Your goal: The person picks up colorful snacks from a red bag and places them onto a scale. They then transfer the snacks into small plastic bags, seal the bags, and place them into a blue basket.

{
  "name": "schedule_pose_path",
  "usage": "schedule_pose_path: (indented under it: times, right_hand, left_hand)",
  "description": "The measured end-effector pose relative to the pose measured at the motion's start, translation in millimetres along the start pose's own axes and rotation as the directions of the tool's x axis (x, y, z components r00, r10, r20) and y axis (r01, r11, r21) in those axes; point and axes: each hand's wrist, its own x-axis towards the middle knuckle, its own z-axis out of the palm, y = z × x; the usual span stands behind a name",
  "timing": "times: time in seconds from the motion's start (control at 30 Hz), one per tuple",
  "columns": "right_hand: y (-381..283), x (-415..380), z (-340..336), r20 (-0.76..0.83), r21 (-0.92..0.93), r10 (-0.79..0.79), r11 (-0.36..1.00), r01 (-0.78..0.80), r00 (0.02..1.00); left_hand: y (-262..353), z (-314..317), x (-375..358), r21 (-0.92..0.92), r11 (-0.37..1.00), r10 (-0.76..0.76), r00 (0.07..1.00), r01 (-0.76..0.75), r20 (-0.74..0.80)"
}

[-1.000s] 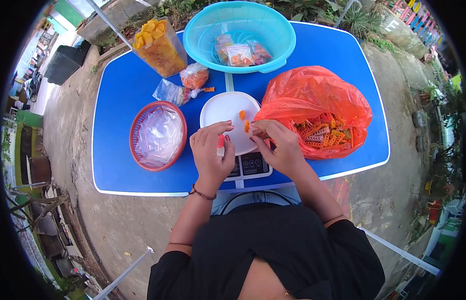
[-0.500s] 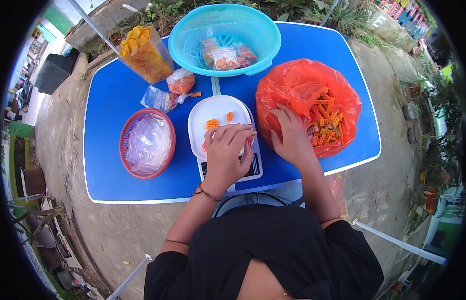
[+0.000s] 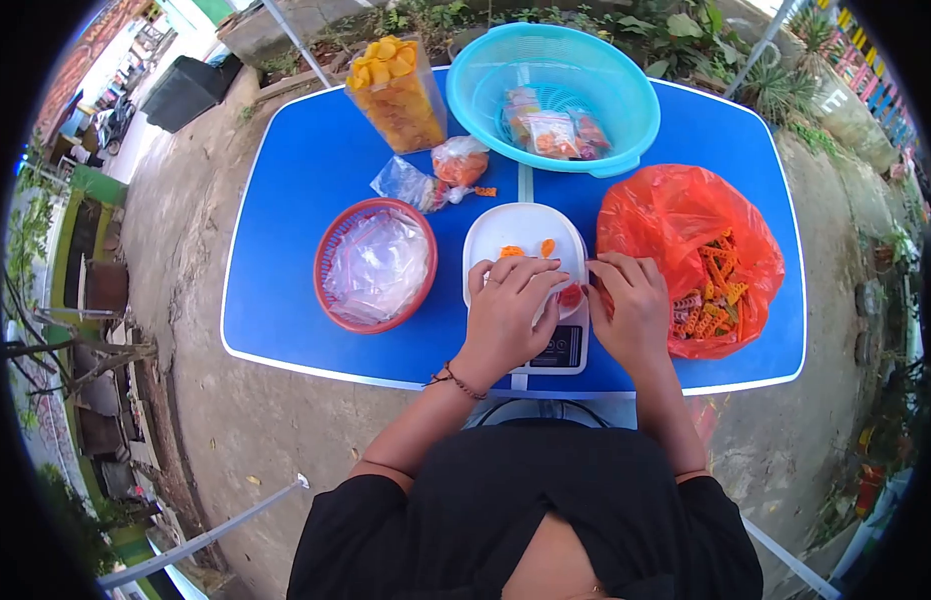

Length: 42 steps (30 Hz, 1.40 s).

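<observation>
While red bag (image 3: 675, 222) gapes right of scale (image 3: 561, 350), likely for reach, right hand (image 3: 630, 305) between, left hand (image 3: 510, 305) over scale; can't tell whether fingers grip anything.

A white scale (image 3: 525, 226) sits flat, with two orange snack pieces (image 3: 511, 252) slightly apart on top. Right of it, an open red plastic bag (image 3: 650, 215) contains loose ladder-shaped snacks (image 3: 723, 278).
</observation>
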Motion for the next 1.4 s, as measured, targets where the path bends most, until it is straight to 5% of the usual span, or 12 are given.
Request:
schedule_pose_path:
  times: [0.27, 0.43, 0.57, 0.67, 0.77, 0.97, 1.07, 1.13, 1.2, 1.27, 1.4]
  right_hand:
    - [-59, 43, 33, 0.018, 0.252, -0.285, 0.929, 0.271, 0.958]
    - [-106, 75, 65, 0.083, 0.418, -0.474, 0.815, 0.401, 0.877]
    - [-130, 82, 109, 0.101, 0.464, -0.6, 0.734, 0.496, 0.794]
    - [-137, 79, 128, 0.188, 0.311, -0.558, 0.814, 0.49, 0.808]
    - [-135, 83, 129, 0.303, 0.384, -0.546, 0.82, 0.424, 0.781]
    - [-134, 85, 112, 0.03, 0.587, -0.433, 0.737, 0.335, 0.901]
    - [-133, 83, 96, -0.19, 0.607, -0.403, 0.668, 0.429, 0.895]
    - [-129, 75, 87, -0.24, 0.615, -0.404, 0.64, 0.46, 0.883]
    - [-123, 63, 81, -0.244, 0.636, -0.389, 0.627, 0.449, 0.889]
    - [-117, 52, 76, -0.198, 0.677, -0.359, 0.623, 0.392, 0.912]
    - [-101, 48, 76, -0.163, 0.667, -0.346, 0.651, 0.362, 0.924]
  left_hand:
    - [-32, -64, -27, 0.203, 0.95, -0.197, 0.959, 0.239, -0.205]
    - [-63, -91, -47, 0.385, 0.791, -0.361, 0.871, 0.475, -0.335]
    - [-78, -104, -59, 0.426, 0.715, -0.462, 0.832, 0.554, -0.307]
    - [-83, -107, -63, 0.242, 0.747, -0.565, 0.784, 0.619, -0.258]
    - [-86, -107, -68, 0.272, 0.773, -0.512, 0.817, 0.573, -0.265]
    - [-72, -112, -58, 0.118, 0.67, -0.714, 0.68, 0.733, -0.167]
    - [-65, -98, -49, -0.369, 0.729, -0.681, 0.663, 0.577, -0.31]
    - [-52, -84, -36, -0.772, 0.563, -0.715, 0.643, 0.295, -0.275]
    - [-51, -73, -37, -0.894, 0.408, -0.715, 0.673, 0.184, -0.188]
    - [-63, -59, -55, -0.863, 0.402, -0.685, 0.725, 0.306, -0.062]
    - [-57, -50, -38, -0.887, 0.349, -0.678, 0.735, 0.303, -0.016]
